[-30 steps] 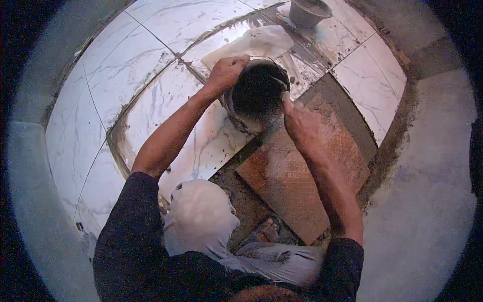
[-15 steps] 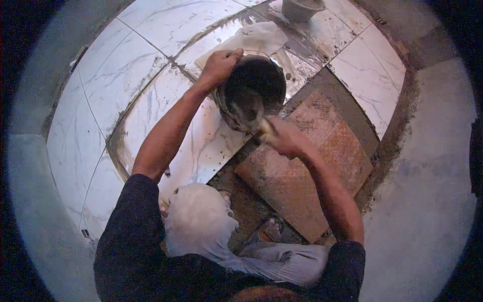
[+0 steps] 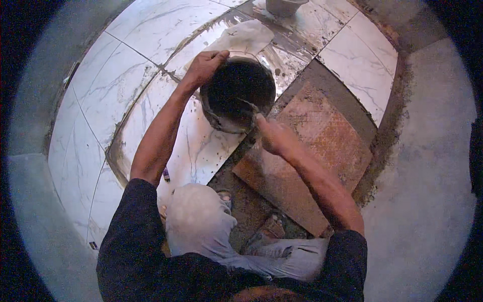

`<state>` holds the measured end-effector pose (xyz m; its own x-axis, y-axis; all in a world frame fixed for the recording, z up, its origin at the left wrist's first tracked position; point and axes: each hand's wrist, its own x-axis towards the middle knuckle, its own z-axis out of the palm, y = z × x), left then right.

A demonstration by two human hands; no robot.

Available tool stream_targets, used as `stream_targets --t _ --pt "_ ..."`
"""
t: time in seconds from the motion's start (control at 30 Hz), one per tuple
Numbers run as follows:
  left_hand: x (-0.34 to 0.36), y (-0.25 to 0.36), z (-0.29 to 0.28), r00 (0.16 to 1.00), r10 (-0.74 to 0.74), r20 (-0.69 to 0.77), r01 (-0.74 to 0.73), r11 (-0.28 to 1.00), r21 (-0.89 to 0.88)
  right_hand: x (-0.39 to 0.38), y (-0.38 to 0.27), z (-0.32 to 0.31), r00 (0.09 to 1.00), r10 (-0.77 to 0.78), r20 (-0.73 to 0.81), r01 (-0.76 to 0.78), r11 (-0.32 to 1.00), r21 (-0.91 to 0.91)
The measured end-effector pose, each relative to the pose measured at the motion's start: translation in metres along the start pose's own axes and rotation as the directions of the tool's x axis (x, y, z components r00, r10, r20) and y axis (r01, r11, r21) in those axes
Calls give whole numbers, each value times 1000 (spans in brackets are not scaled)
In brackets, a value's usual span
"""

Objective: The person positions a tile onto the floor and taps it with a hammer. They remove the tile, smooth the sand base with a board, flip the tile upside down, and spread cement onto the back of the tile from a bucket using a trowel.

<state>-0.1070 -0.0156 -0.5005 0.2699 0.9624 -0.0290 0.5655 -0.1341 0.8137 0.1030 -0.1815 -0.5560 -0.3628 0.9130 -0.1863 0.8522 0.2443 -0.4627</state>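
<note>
White marble-patterned tiles (image 3: 151,40) cover most of the floor, smeared with grey mortar along their joints, and the bucket (image 3: 237,93) standing on them serves as the landmark. Right of the bucket runs bare grey concrete (image 3: 432,166), beyond a dark strip of wet mortar. Just below and to the right of the bucket lies a brown rough-backed tile (image 3: 312,151), tilted at an angle, with patches of grey mortar around it. Below the bucket the person's knees in pale dusty trousers (image 3: 196,221) fold over the floor. The bucket itself is round and dark inside, its rim crusted with mortar, resting where the white tiles meet the brown one. Above it lies a pale cloth or bag (image 3: 241,35), and farther up a small grey pot (image 3: 284,6). The left hand (image 3: 204,65) grips the bucket's upper-left rim, fingers curled over it. The right hand (image 3: 271,135) sits at the lower-right rim, fingers closed around a small tool (image 3: 246,106) reaching into the bucket.
</note>
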Motion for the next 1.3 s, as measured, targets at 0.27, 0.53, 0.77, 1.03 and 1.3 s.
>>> stream_targets --t 0.27,0.53,0.77,1.03,1.3 --pt "5 5 11 995 85 56 -81 994 -73 30 20 -5 992 112 61 -125 949 291" --pt "9 -1 3 994 37 104 -32 998 -48 18 24 -26 984 116 136 -118 993 9" --pt "11 9 15 990 95 106 -84 990 -110 31 37 -3 978 138 157 -185 921 342" --pt "17 -8 6 999 16 37 -13 997 -71 18 38 -9 980 134 144 -139 990 22" --pt "15 -2 10 998 -15 -54 8 993 -116 12 26 11 992 53 -113 -47 998 48"
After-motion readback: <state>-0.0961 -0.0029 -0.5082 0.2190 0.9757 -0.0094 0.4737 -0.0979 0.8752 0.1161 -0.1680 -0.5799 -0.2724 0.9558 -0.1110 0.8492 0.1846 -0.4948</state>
